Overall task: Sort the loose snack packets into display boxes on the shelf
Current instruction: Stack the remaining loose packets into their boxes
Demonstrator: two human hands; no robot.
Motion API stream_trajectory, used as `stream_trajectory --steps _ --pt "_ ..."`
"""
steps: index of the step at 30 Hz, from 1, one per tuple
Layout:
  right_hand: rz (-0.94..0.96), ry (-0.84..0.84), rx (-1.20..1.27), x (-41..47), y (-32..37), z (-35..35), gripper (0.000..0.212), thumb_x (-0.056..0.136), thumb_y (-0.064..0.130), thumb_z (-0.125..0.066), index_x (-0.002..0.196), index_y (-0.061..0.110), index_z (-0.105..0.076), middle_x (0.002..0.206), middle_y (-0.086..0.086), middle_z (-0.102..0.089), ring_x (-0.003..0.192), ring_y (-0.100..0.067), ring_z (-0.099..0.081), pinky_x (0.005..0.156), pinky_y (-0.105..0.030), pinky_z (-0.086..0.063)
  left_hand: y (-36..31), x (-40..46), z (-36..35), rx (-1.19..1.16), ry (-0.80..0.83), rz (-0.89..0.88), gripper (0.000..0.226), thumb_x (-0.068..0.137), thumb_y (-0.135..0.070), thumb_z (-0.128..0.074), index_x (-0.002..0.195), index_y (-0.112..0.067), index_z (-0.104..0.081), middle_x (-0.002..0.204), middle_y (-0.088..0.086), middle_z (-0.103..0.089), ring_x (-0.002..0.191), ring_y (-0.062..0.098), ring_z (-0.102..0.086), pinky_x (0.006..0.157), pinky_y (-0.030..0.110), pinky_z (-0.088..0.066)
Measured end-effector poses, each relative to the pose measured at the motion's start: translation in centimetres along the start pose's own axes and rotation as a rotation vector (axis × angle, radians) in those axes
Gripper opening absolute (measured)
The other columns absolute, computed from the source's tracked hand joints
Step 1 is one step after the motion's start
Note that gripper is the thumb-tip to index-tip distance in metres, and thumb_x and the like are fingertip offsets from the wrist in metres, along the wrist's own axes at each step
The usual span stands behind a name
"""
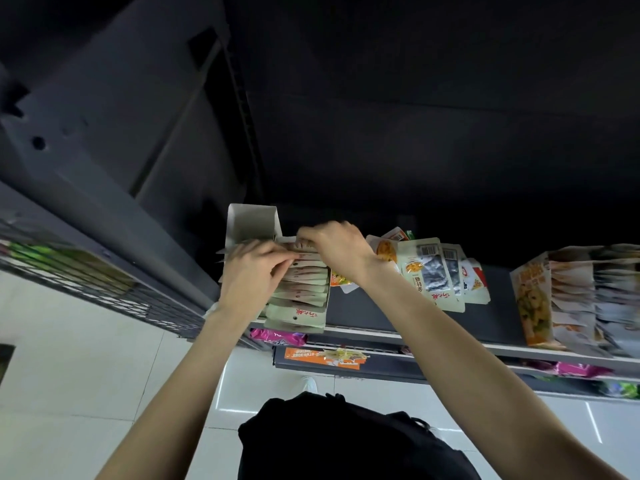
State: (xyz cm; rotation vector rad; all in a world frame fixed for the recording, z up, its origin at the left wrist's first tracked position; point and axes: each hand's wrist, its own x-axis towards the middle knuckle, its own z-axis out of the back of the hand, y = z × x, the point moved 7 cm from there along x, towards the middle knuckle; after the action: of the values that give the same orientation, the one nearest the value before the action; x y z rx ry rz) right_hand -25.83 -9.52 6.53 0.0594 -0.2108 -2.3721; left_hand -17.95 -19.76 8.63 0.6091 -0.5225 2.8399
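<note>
A: Pale green foil snack packets (300, 299) stand filed in the white cardboard display box (251, 221) at the shelf's left end. Light, slick, floppy, I'd say; best taken by the top edge.

B: Left hand (254, 271) fingers curl over the row, right hand (334, 247) pinches a packet's top.

A: Loose packets (429, 271) lie just right on the dark metal shelf (360, 306); pale tiled floor (86, 358) below.

Right display box (588, 299) blurred and cut by the edge; both hands hide the packets' back row
</note>
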Motion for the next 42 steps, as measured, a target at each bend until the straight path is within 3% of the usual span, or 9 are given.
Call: stream_trajectory --steps 8,14,21,25,29,32,34,38,42 --pt "-0.068 0.003 0.376 -1.3 -2.2 -0.4 0.028 0.097 0.024 -0.048 0.120 0.029 -0.064 0.112 0.004 -0.069 0.102 -0.016 -0.063 0.085 -0.035 -0.050 -0.8 -0.5 0.6 0.045 -0.087 0.052 0.018 0.087 -0.026 -0.058 0.095 -0.023 -0.074 0.088 -0.006 -0.069 0.079 0.019 -0.064 0.074 0.035 -0.051" --pt "-0.449 -0.441 0.664 -12.4 -10.1 -0.9 0.019 0.093 0.013 -0.057 0.107 0.014 -0.070 0.096 0.005 -0.071 0.081 -0.003 -0.065 0.067 -0.005 -0.047 -8.8 0.1 0.6 -0.270 -0.266 -0.142 0.012 0.087 -0.028 -0.052 0.086 -0.017 -0.057 0.073 -0.002 -0.062 0.070 0.011 -0.054 0.066 0.024 -0.041" --pt "-0.758 -0.239 0.367 -21.1 -18.5 -6.3 0.028 0.091 0.010 -0.057 0.118 0.016 -0.064 0.120 -0.007 -0.064 0.102 -0.028 -0.062 0.072 -0.034 -0.051 -14.4 0.0 -14.3 -0.202 0.411 -0.046 0.034 0.090 -0.034 -0.049 0.118 -0.016 -0.057 0.117 0.000 -0.059 0.111 0.017 -0.053 0.093 0.032 -0.042" --pt "-0.753 0.122 0.311 -20.3 -20.2 -9.3 0.055 0.095 0.022 -0.055 0.145 0.022 -0.032 0.155 -0.010 -0.019 0.141 -0.030 -0.023 0.103 -0.041 -0.038 -15.1 -0.9 -21.1 -0.089 0.710 0.098 0.057 0.089 -0.042 -0.056 0.138 -0.020 -0.039 0.139 0.002 -0.045 0.127 0.020 -0.042 0.106 0.035 -0.034" --pt "-0.527 0.441 0.034 -20.3 -19.6 -11.4 0.072 0.094 0.036 -0.054 0.151 0.026 -0.011 0.159 -0.006 0.006 0.146 -0.025 0.001 0.116 -0.042 -0.015 -14.7 -1.9 -24.0 -0.058 0.791 0.233 0.060 0.088 -0.048 -0.055 0.138 -0.020 -0.038 0.139 0.003 -0.045 0.125 0.023 -0.045 0.105 0.039 -0.036" --pt "-0.453 0.354 -0.131 -21.6 -19.4 -11.3 0.081 0.079 0.037 -0.074 0.145 0.022 -0.030 0.148 -0.006 -0.032 0.134 -0.025 -0.038 0.109 -0.038 -0.033 -14.6 -2.3 -24.3 -0.029 0.766 0.245 0.062 0.087 -0.048 -0.057 0.138 -0.018 -0.038 0.138 0.003 -0.046 0.123 0.023 -0.047 0.105 0.038 -0.035" --pt "-0.393 0.238 -0.192 -21.9 -19.1 -11.3 0.078 0.050 0.036 -0.092 0.121 0.020 -0.061 0.110 -0.002 -0.064 0.094 -0.020 -0.066 0.086 -0.034 -0.052 -14.6 -2.4 -24.5 -0.026 0.750 0.247 0.064 0.086 -0.046 -0.058 0.139 -0.018 -0.036 0.139 0.002 -0.045 0.124 0.022 -0.047 0.106 0.037 -0.034" --pt "-0.250 0.048 -0.218 -22.3 -17.9 -10.0 0.034 0.038 0.012 -0.093 0.062 0.018 -0.070 0.056 0.004 -0.062 0.049 -0.014 -0.061 0.049 -0.021 -0.050 -14.6 -2.5 -24.7 -0.056 0.742 0.270 0.069 0.085 -0.051 -0.058 0.141 -0.019 -0.032 0.140 0.003 -0.044 0.125 0.022 -0.045 0.107 0.039 -0.034" --pt "-0.336 -0.269 -0.028 -22.8 -17.2 -4.3 0.021 0.062 -0.005 -0.077 0.070 0.009 -0.064 0.063 -0.005 -0.063 0.060 -0.023 -0.063 0.043 -0.028 -0.052 -15.0 -1.1 -21.7 -0.398 0.571 0.435 0.068 0.087 -0.048 -0.059 0.144 -0.021 -0.034 0.152 0.007 -0.028 0.139 0.023 -0.028 0.112 0.039 -0.026"
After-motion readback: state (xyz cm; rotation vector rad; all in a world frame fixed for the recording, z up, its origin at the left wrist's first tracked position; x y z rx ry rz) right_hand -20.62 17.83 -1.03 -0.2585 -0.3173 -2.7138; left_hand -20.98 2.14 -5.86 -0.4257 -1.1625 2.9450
